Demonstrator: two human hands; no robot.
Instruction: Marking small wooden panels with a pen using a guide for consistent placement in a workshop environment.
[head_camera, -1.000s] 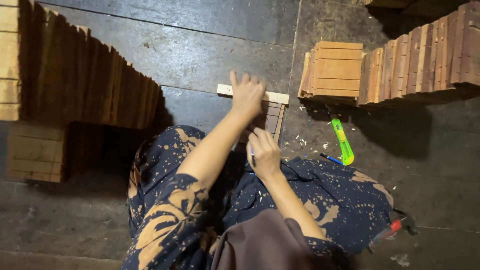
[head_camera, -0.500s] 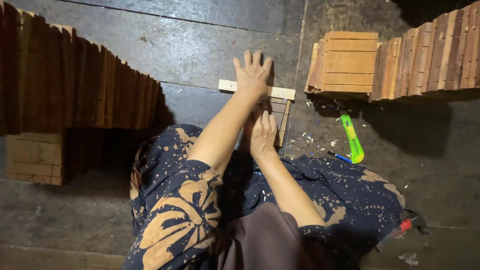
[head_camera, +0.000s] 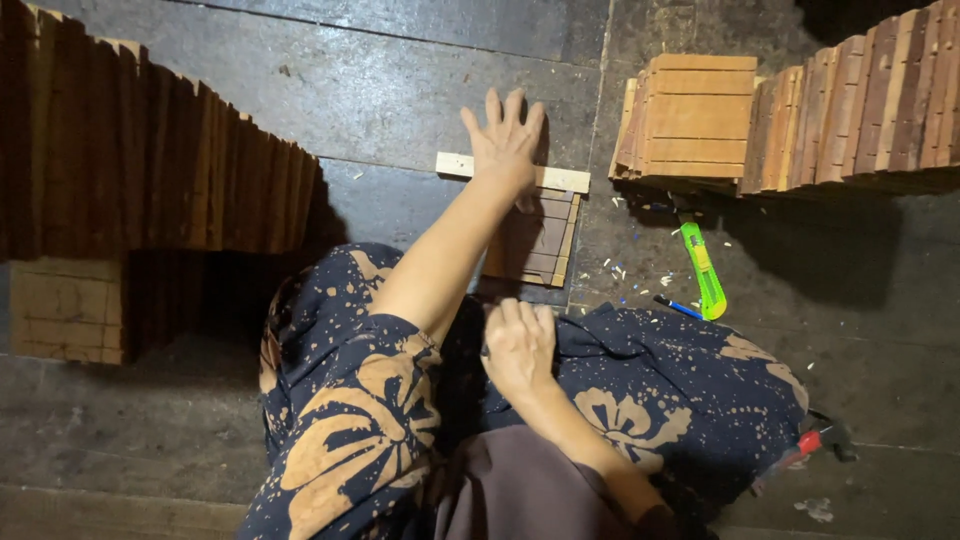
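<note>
My left hand (head_camera: 503, 143) spread flat, pressing the pale slat (head_camera: 560, 178) atop the slatted panel (head_camera: 540, 240). Right hand (head_camera: 518, 345) curled on my lap; grip unclear. Green cutter (head_camera: 702, 268) nearby.

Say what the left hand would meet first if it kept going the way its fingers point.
Nothing close: the left hand, flat on the pale wooden strip, points up-frame over bare dark floor, free to the picture's edge.

Your navy trousers (head_camera: 640, 400) splashed with tan flowers, pale wooden strip (head_camera: 565, 178) far ahead, bright green cutter (head_camera: 703, 270) to your right, a possibly blue pen (head_camera: 678, 306) beside it, dark grey floor (head_camera: 350, 90).
</note>
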